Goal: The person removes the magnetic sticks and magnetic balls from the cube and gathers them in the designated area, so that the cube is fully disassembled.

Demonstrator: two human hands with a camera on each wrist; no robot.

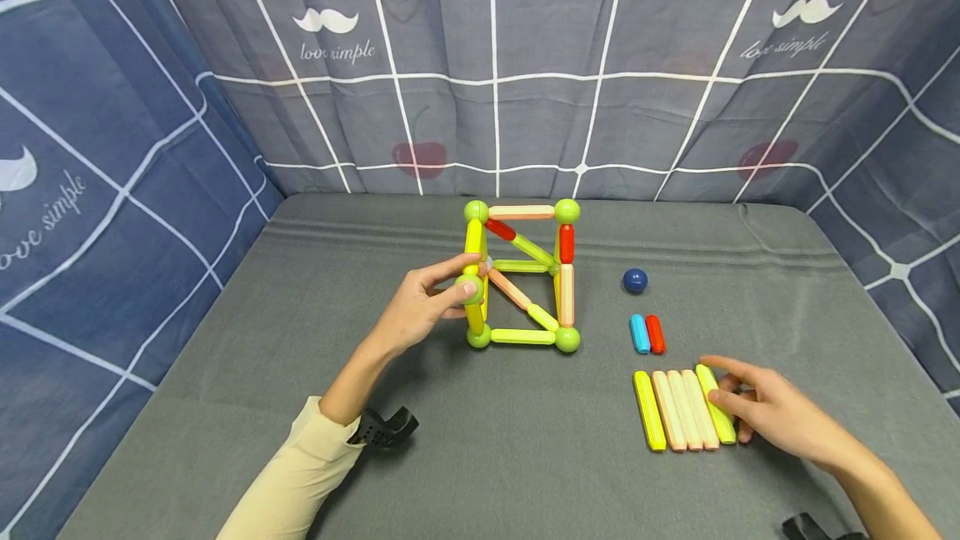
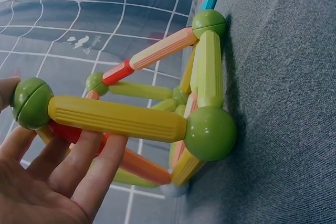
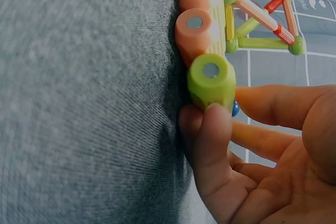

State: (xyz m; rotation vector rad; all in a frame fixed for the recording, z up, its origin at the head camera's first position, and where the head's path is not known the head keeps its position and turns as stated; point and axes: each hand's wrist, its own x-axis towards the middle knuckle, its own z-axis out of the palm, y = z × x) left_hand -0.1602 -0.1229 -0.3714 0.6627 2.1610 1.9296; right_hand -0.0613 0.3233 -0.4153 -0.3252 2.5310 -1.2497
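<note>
A box-like frame of magnetic rods (image 1: 522, 337) and green balls stands on the grey cloth. My left hand (image 1: 416, 307) is at its left side, pinching a green ball (image 2: 32, 103) between thumb and fingers. A yellow rod (image 2: 118, 119) joins that ball to another green ball (image 2: 211, 134) beside the cloth. On the right, my right hand (image 1: 780, 415) pinches a yellow-green rod (image 1: 716, 404) at the right end of a row. In the right wrist view the rod's round magnet end (image 3: 211, 70) faces the camera, with the thumb against its side.
Several pale orange rods (image 1: 678, 411) and a yellow rod (image 1: 649, 411) make up the rest of the row. Above them lie a short light blue rod (image 1: 640, 334) and a short red rod (image 1: 656, 334). Farther back is a dark blue ball (image 1: 635, 280). A patterned curtain (image 1: 540, 123) hangs behind.
</note>
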